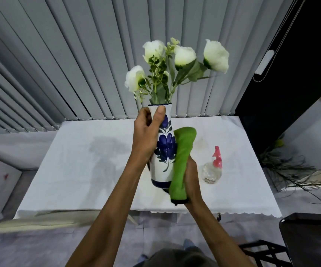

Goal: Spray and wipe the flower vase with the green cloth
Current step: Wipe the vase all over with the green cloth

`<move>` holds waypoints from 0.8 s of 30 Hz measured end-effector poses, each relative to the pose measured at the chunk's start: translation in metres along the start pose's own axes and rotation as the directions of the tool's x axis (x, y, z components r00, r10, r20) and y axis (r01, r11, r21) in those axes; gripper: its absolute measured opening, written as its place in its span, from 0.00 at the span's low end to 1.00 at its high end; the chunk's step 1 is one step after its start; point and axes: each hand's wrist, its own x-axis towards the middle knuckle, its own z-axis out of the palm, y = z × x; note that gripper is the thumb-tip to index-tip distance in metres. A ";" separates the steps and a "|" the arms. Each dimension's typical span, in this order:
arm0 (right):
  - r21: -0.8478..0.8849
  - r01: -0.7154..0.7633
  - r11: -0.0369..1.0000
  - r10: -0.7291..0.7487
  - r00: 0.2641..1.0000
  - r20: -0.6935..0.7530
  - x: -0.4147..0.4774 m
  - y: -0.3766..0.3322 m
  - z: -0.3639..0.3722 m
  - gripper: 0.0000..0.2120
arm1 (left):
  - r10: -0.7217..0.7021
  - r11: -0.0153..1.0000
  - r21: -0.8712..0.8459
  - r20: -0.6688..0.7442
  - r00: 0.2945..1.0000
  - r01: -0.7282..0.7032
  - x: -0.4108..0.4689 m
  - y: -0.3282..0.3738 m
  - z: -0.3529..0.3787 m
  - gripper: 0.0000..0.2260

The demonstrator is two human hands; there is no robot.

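A white ceramic flower vase (165,149) with blue painted flowers and a blue base is held up above the table, tilted slightly. White artificial flowers (177,62) stick out of its mouth. My left hand (147,134) grips the vase's neck and upper body from the left. My right hand (191,180) holds a folded green cloth (182,160) pressed flat against the vase's right side. A clear spray bottle (213,167) with a pink trigger head stands on the table to the right, apart from both hands.
A white tablecloth covers the table (78,170) in front of grey vertical blinds (78,64). A dark chair or stool (310,234) stands at the lower right. Dry plant stems (290,170) lie on the floor to the right.
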 end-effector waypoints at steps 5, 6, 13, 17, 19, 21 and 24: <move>-0.290 0.510 0.810 -0.508 0.857 0.088 -0.019 0.010 0.002 0.20 | 0.073 0.997 -0.003 -0.066 0.995 -0.074 0.006 0.002 0.001 0.15; -0.322 0.563 0.761 -0.548 0.824 0.146 -0.022 0.014 0.001 0.24 | 0.078 0.997 -0.013 -0.066 0.995 -0.079 0.006 0.003 0.001 0.17; -0.362 0.751 0.552 -0.657 0.659 0.365 -0.010 -0.005 -0.001 0.27 | 0.061 0.995 -0.080 0.067 0.996 -0.055 0.002 0.010 -0.008 0.13; -0.315 0.719 0.620 -0.612 0.694 0.379 0.009 -0.037 0.005 0.26 | 0.053 0.994 -0.105 0.154 0.987 -0.037 -0.009 0.010 -0.014 0.02; -0.304 0.699 0.647 -0.592 0.713 0.376 0.014 -0.046 0.009 0.27 | 0.135 0.990 -0.067 0.166 0.977 -0.125 -0.010 0.019 -0.014 0.07; -0.250 0.607 0.755 -0.531 0.788 0.310 0.018 -0.055 0.014 0.27 | 0.137 0.990 0.008 0.119 0.983 -0.139 -0.006 0.027 -0.009 0.08; -0.088 0.396 0.914 -0.371 0.903 0.216 0.026 -0.072 0.015 0.17 | 0.175 0.980 0.079 0.113 0.978 -0.184 -0.005 0.026 -0.004 0.11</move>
